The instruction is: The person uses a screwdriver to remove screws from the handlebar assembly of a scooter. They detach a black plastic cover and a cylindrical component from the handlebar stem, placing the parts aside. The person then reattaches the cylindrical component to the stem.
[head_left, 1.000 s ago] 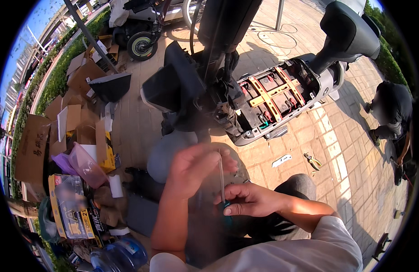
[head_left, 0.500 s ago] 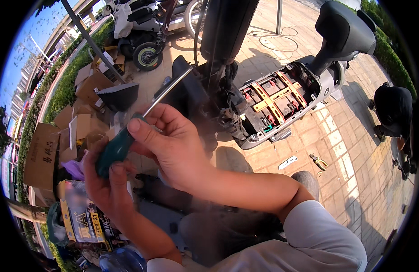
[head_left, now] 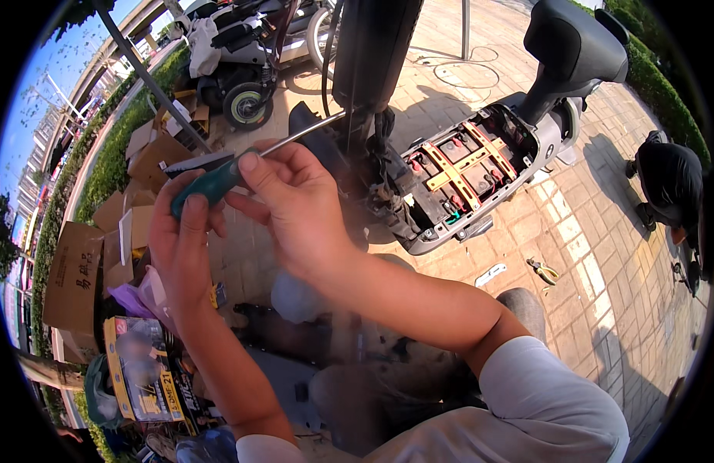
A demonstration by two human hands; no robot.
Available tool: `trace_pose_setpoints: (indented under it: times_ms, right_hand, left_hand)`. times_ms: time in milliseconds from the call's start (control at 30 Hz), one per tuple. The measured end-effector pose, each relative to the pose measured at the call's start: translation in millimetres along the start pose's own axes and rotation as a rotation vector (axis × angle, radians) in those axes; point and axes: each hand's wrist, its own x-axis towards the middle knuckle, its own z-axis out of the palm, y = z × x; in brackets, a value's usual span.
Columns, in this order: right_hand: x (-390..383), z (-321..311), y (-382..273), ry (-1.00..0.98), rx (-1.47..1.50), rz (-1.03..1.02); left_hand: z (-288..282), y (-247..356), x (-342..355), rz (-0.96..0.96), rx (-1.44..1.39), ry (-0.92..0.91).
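- Clamped round the rear of a green-handled screwdriver (head_left: 210,186): left hand (head_left: 183,251).
- Pinched near the front of the same handle: right hand (head_left: 299,204).
- Raised before the chest, shaft slanting up and rightward to a black upright column (head_left: 376,58); touching or apart, impossible to tell.
- Beyond, rightward: open scooter base (head_left: 558,139), crossed by orange bars (head_left: 453,176).
- On the paving (head_left: 519,231): white piece (head_left: 490,275) near yellow-handled pliers (head_left: 544,272).
- Far right: bent-over person (head_left: 666,181).

outdoor roadside repair spot | paving (head_left: 519,228) | opened scooter (head_left: 469,166) | hedge (head_left: 114,147) | cardboard boxes (head_left: 67,289)
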Motion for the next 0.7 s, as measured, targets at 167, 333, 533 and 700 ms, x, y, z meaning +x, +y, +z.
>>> trace_pose_setpoints:
  times_ms: [167, 333, 533, 700]
  right_hand:
    - [3.8, -1.7, -3.7, 0.02, -0.002, -0.003]
    - [10.8, 4.0, -2.6, 0.029, 0.012, 0.012]
    - [13.2, 11.2, -11.4, 0.022, -0.044, 0.06]
    - [25.0, 11.5, -21.5, -0.13, -0.281, 0.241]
  left_hand:
    - [1.4, -1.6, 8.2, 0.0, 0.03, -0.015]
    - [4.8, 12.6, 20.6, -0.127, 0.153, 0.097]
    - [11.2, 14.0, 40.0, 0.129, 0.37, 0.152]
    - [8.5, 16.8, 32.8, 0.338, 0.252, -0.075]
